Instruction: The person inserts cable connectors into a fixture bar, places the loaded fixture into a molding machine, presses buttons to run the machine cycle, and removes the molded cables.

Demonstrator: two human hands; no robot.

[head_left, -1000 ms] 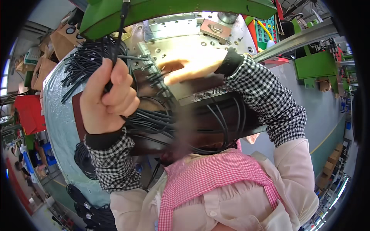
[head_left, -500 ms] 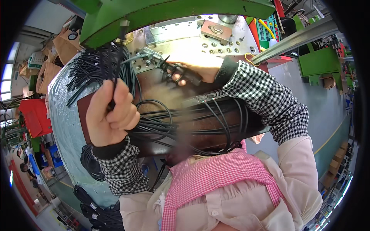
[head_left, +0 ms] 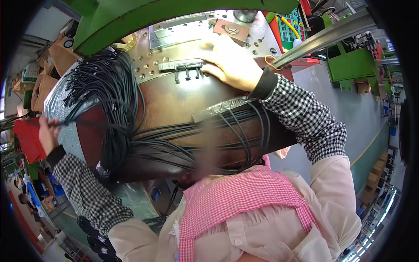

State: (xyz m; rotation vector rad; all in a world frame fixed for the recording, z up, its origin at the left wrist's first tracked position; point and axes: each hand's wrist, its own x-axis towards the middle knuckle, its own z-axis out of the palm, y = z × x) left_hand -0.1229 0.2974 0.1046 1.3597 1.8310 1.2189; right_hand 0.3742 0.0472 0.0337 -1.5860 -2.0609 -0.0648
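My right hand (head_left: 231,63) lies flat on the drilled, rust-brown steel plate (head_left: 174,98), fingers together and pressing a small black moulded piece with short prongs (head_left: 185,70) at my fingertips. My left hand (head_left: 47,134) sits far out at the plate's left edge, fingers pinched around thin black cables (head_left: 109,100), smooth and rubbery, which fan in a thick bundle across the plate toward a grey connector strip (head_left: 222,107).
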